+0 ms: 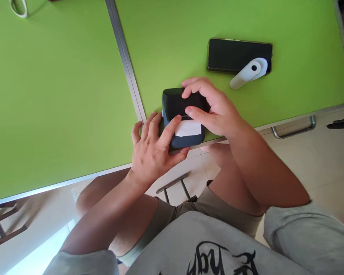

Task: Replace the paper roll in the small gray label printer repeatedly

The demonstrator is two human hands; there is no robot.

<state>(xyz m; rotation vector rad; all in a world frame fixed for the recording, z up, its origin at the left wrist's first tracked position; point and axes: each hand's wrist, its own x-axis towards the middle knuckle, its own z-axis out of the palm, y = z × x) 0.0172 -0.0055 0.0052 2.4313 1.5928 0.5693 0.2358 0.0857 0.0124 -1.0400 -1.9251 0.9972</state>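
Observation:
A small black and dark blue portable thermal printer lies near the front edge of the green table, with a short strip of white paper sticking out of its front part. My left hand grips the printer from its left side. Its index finger presses on top beside the paper and the thumb is at the front edge. From the right, my right hand holds the printer's far right corner, thumb on the lid and fingers over the back edge. The right side of the printer is partly hidden behind that hand.
A black phone lies behind my right hand, with a white paper roll partly on it. A metal strip crosses the green tabletop. A white loop shows at the far left. A metal handle hangs beyond the front edge.

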